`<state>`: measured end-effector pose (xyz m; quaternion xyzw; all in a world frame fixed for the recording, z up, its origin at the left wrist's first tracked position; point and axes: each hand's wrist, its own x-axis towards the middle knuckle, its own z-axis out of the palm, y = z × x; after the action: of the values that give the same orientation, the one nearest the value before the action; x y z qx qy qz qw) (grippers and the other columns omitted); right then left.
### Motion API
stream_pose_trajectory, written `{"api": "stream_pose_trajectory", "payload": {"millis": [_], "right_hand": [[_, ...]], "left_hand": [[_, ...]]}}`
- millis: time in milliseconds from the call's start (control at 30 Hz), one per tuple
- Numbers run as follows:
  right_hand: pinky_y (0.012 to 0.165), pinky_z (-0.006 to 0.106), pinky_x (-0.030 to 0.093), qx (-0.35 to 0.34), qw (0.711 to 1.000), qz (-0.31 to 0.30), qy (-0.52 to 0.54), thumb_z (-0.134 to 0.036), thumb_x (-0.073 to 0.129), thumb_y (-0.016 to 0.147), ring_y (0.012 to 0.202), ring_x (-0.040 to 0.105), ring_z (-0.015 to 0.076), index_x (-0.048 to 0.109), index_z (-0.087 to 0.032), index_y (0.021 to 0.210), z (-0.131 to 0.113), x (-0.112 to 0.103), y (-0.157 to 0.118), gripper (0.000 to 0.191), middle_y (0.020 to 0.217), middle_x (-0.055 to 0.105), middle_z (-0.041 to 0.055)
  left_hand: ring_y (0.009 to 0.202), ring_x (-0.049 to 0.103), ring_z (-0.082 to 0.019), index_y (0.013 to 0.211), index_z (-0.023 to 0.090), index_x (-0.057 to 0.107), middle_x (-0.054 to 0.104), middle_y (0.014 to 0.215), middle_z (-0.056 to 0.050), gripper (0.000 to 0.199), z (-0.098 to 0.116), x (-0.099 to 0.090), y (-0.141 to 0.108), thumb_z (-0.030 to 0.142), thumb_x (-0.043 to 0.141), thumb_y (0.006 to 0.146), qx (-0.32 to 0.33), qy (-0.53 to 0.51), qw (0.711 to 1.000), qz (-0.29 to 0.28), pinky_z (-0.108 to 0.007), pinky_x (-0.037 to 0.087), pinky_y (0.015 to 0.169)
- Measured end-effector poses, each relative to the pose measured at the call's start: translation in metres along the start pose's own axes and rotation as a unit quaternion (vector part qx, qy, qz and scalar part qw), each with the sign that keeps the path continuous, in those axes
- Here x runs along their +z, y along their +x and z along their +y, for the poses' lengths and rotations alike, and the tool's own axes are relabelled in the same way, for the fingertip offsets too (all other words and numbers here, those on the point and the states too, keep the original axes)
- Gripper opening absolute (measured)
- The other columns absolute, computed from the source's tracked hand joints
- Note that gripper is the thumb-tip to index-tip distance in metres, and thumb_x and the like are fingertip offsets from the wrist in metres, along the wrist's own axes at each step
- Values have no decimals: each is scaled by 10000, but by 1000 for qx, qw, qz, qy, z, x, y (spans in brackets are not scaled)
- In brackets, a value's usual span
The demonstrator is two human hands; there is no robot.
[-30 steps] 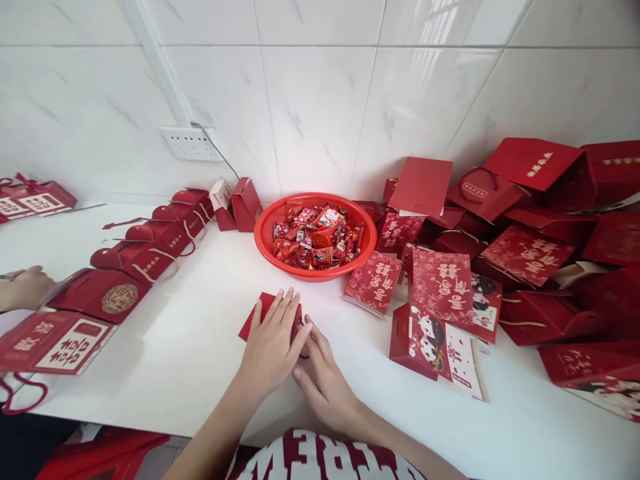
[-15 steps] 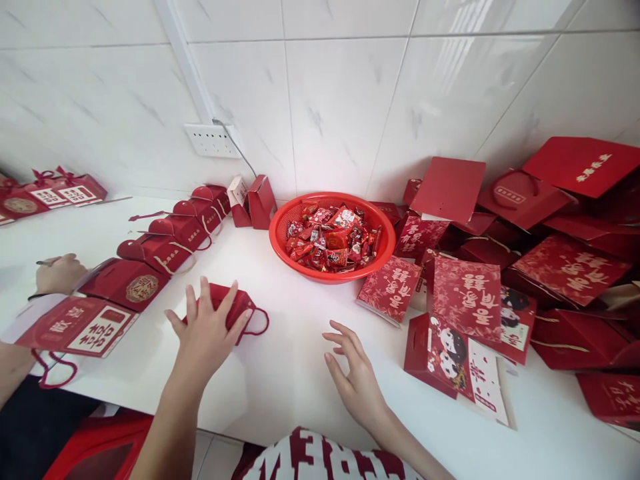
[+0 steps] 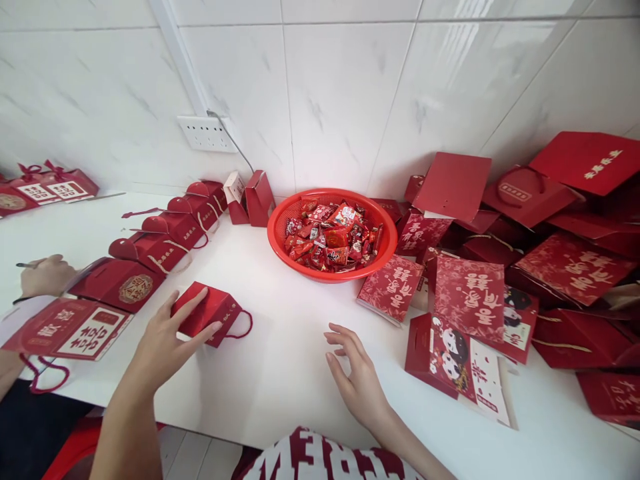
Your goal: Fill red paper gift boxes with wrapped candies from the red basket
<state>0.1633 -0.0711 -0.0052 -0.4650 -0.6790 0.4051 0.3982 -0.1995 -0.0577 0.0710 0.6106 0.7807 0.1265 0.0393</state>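
Note:
A small red box (image 3: 213, 313) with a dark red cord handle lies on the white table, left of centre. My left hand (image 3: 170, 333) is at its near left side, thumb and fingers apart, the fingertips against or just over the box. My right hand (image 3: 355, 377) hovers or rests over the table with its fingers loosely spread, holding nothing. Beyond both hands stands a red plastic basket (image 3: 280, 250) of wrapped sweets. A row of red boxes (image 3: 157, 250) runs back toward the wall on the left.
At the right is a heap of red gift boxes (image 3: 470, 293), some flat. Another person's hand (image 3: 47, 275) holds a pen at the far left, near a red box with white panels (image 3: 90, 333). Two small boxes (image 3: 259, 199) stand by the tiled wall.
My left hand has moved left and toward me, from over the top of the small box to its side, uncovering more of it. My right hand has hardly moved.

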Motion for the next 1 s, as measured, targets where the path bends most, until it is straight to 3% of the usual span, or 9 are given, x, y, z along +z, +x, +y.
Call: {"api": "stream_pose_trajectory", "payload": {"millis": [100,267,433,533,633,700,800,867,1000], "right_hand": [[945,412,536,0,1000,-5,-7,-236,427,996,1223,548,230,530,-267,1249,0,0,1,274,1398,492,106],[914,398,548,0,1000,-5,-11,-214,425,992,1155,591,223,519,-275,1259,5,3,3,290,1369,513,103],[887,380,552,-17,1000,9,1,-172,406,988,1133,601,221,528,-290,1247,9,2,7,310,1341,527,99],[863,365,554,-27,999,30,0,-163,402,992,1124,601,221,532,-298,1238,12,1,11,310,1308,545,95],[844,341,559,-34,998,46,-4,-147,410,988,1091,615,210,526,-306,1253,13,0,15,330,1260,569,87],[835,324,561,-37,998,51,-8,-134,411,986,1046,629,193,518,-308,1267,14,0,18,347,1234,577,83],[826,301,563,-35,998,55,-14,-129,409,989,1021,638,179,520,-297,1264,17,0,23,341,1208,578,85],[822,289,565,-29,998,57,-10,-134,406,993,1019,642,179,526,-285,1255,20,1,26,325,1197,578,92],[804,274,562,-21,998,62,7,-151,410,995,954,652,169,551,-268,1225,29,6,29,294,1162,584,98]], "left_hand": [[1227,526,-366,1453,328,482,480,1348,-125,745,-8,5,15,682,582,805,3,-12,1000,17,-509,448,1033],[1244,510,-376,1409,299,550,523,1341,-110,647,-6,7,72,595,585,835,12,-21,997,79,-486,426,1062],[1223,532,-332,1400,287,554,553,1205,-43,597,4,-36,154,599,564,891,8,-43,990,132,-505,384,1110],[1254,484,-349,1443,206,497,469,1268,-36,727,3,-65,215,680,509,893,-22,-68,975,211,-526,314,1143],[1319,390,-341,1477,112,428,347,1344,-45,816,-4,-78,278,672,512,889,-34,-105,959,263,-462,236,1174],[1327,358,-331,1444,35,443,316,1327,-63,843,-9,-78,315,634,575,865,-49,-133,952,272,-473,206,1177],[1266,382,-280,1355,-25,500,328,1320,-91,925,-17,-71,359,549,798,694,-70,-172,945,271,-492,231,1186],[1250,382,-242,1328,-42,501,334,1344,-103,946,-19,-65,379,472,868,624,-70,-189,942,270,-461,240,1199],[1346,304,-218,1292,-86,482,297,1457,-145,853,-21,-55,407,329,875,658,-37,-190,946,260,-426,186,1223]]}}
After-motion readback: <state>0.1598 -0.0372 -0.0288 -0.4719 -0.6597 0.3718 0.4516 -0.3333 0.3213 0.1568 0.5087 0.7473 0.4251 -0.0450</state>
